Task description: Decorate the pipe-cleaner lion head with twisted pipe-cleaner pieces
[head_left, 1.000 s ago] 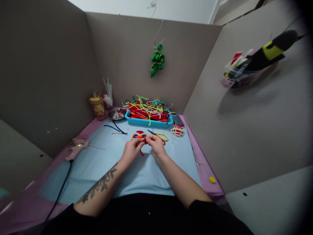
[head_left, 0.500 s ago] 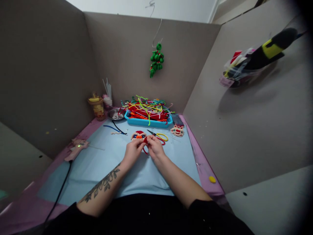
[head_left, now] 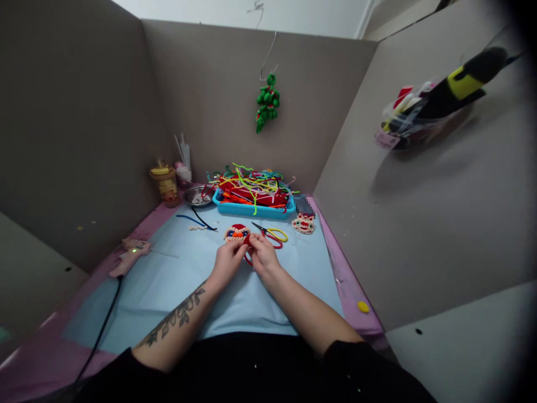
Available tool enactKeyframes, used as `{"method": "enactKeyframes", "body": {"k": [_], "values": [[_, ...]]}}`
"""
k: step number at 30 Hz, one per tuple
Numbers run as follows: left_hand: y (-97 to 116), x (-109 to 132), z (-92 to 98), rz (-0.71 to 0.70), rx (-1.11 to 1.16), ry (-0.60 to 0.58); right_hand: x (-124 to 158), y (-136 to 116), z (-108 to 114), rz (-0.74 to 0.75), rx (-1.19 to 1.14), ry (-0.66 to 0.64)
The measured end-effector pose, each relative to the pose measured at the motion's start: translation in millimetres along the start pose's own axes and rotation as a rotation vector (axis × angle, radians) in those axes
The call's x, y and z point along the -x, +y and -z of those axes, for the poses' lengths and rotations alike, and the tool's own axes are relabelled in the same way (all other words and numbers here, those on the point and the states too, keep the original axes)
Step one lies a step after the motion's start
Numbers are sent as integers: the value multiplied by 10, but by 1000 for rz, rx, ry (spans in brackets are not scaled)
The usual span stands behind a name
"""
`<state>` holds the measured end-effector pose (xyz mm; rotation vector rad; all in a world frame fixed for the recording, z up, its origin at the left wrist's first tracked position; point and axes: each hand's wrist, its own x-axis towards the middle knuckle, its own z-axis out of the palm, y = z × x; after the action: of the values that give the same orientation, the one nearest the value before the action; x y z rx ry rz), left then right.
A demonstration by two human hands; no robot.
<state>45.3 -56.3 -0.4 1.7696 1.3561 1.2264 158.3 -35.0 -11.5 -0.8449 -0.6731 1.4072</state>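
Observation:
Between both hands a short red pipe cleaner [head_left: 247,240] is pinched, bent into a small shape, with a loose end hanging below. My left hand [head_left: 229,256] grips it from the left with closed fingers. From the right, my right hand [head_left: 264,255] closes on the same piece, its fingertips close to the left ones. Just beyond the hands lies a lion-like face [head_left: 237,233] made of cream, red, blue and orange pipe cleaners, its lower part near my left fingers. Scissors [head_left: 274,235] with yellow and red handles lie behind my right hand, blades apart.
A blue tray [head_left: 251,209] heaped with colourful pipe cleaners stands at the back. Left of it are a metal bowl [head_left: 198,196] and a cup [head_left: 166,183]. A second face [head_left: 303,225] lies right. A pink glue gun [head_left: 132,256] with a cord rests at left.
The red pipe cleaner is turned slightly between the fingers and its loose end sits a little differently. Both hands stay in nearly the same place; the view shifts slightly.

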Motion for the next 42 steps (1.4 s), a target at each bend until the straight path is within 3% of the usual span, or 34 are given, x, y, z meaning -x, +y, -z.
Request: {"method": "enactKeyframes", "body": {"k": [6,10,14,19,33,42], "values": [[-48,-37,66,86,92,-69,6,-124,53,-40,168,-56],[-23,-19,75,117,110,-110,36,-247,61,34,293,-110],[20,-18,60,128,113,-129,67,-247,36,134,336,-72],[44,-21,57,142,123,-117,54,-153,27,183,339,-32],[-111,-43,52,140,227,-44,80,-145,22,185,362,-170],[-118,-34,39,126,215,-51,39,-115,63,220,374,-119]]}}
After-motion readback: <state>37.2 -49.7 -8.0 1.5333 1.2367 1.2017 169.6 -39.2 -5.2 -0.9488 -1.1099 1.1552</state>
